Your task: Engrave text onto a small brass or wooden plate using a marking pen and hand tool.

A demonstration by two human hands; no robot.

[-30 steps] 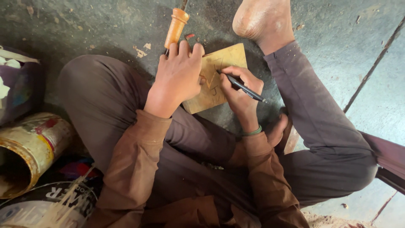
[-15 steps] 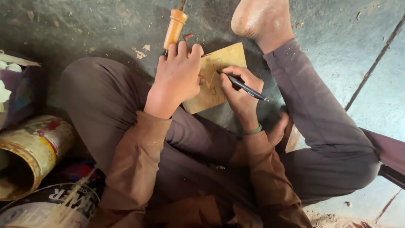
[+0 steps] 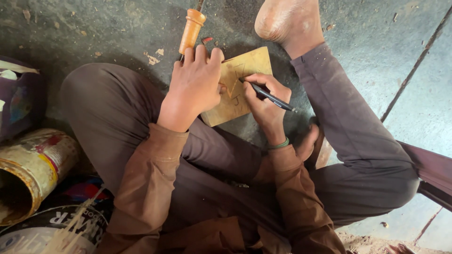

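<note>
Little had shifted since the earlier frames: both hands stayed on the board, and only the pen tip had crept slightly along its line. One flat square board of pale yellowish wood point(image 3: 245, 77) lay on the dark grey stone floor point(image 3: 94, 28) between the person's legs, its face marked with a few thin drawn lines, angular in shape, too small to read clearly. The left hand point(image 3: 195, 82) lay spread over the board's nine o'clock edge, fingers flat, pressing it down and covering that side. The right hand point(image 3: 263, 101) was closed in a narrow pinch around one slim black pen point(image 3: 268, 95), whose tip touched the board near its centre while the barrel pointed toward four o'clock. At twelve o'clock from the left hand lay one turned orange wooden tool handle point(image 3: 191, 30), just beyond the fingertips. One bare foot point(image 3: 287, 21) rested at one o'clock, touching the board's far corner. At eight o'clock, well apart, lay one rusty tin can on its side point(image 3: 40, 162), with one round black-and-white lid point(image 3: 44, 230) below it and one dark cloth bag point(image 3: 21, 101) above.
</note>
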